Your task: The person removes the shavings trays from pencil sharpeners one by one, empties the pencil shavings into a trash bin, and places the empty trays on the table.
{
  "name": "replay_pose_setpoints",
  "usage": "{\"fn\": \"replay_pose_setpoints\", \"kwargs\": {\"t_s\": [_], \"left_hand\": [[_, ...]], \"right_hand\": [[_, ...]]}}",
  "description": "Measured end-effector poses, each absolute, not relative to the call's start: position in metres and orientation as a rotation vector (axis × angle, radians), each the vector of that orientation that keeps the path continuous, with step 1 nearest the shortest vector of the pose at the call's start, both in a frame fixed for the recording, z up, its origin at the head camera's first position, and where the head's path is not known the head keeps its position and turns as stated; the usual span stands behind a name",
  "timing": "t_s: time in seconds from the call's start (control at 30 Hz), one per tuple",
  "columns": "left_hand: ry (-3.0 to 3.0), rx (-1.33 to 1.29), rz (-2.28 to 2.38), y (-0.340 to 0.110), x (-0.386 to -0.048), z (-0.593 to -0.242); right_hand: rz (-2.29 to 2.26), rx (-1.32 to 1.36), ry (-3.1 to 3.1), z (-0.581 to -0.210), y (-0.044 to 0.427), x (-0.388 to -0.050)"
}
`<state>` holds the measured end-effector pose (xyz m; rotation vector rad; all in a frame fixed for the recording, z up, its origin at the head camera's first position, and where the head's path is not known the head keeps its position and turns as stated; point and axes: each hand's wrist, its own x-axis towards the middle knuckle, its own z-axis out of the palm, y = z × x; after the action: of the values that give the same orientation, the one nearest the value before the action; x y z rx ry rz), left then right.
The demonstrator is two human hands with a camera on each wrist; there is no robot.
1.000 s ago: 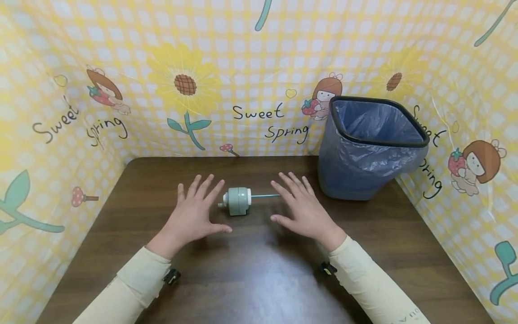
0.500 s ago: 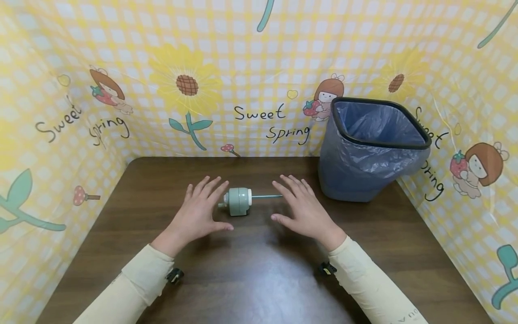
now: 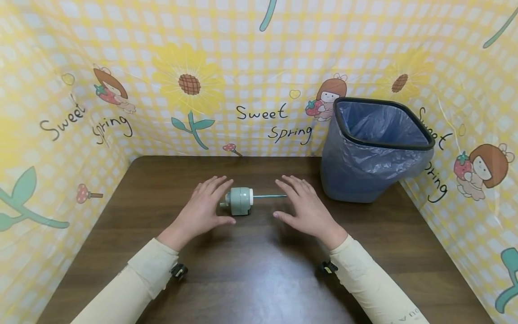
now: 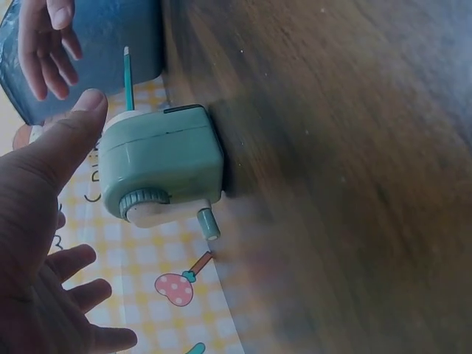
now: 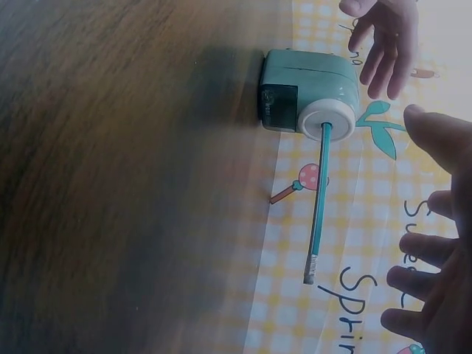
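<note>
A green pencil sharpener (image 3: pixel 240 201) with a white ring and a crank (image 4: pixel 209 223) stands on the table between the two hands. A teal pencil (image 5: pixel 320 199) sticks out of its ring, pointing right in the head view. My left hand (image 3: pixel 201 210) is spread beside the crank side, thumb and fingers apart, holding nothing. Around the pencil's far end, my right hand (image 3: pixel 309 208) hovers with fingers spread and nothing gripped; whether it touches the pencil I cannot tell from the head view, but the right wrist view shows a gap. The pencil's tip is hidden inside the sharpener.
A bin (image 3: pixel 356 175) with a blue-grey liner and a black rim stands at the table's back right. Patterned cloth (image 3: pixel 259 81) hangs behind and along both sides of the brown table (image 3: pixel 259 279).
My left hand has moved right, closer to the sharpener, its fingers less spread. The right hand has barely shifted in the view. The sharpener and pencil keep their places on the table.
</note>
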<state>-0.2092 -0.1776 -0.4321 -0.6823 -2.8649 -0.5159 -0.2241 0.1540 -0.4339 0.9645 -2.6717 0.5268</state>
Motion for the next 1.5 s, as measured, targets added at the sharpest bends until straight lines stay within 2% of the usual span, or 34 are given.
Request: {"fn": "replay_pose_setpoints", "kwargs": {"t_s": [1.5], "left_hand": [[-2.926,-0.714,-0.592,-0.149,-0.239,-0.427]], "right_hand": [[0.84,0.72,-2.835,-0.442,0.163,-0.233]]}}
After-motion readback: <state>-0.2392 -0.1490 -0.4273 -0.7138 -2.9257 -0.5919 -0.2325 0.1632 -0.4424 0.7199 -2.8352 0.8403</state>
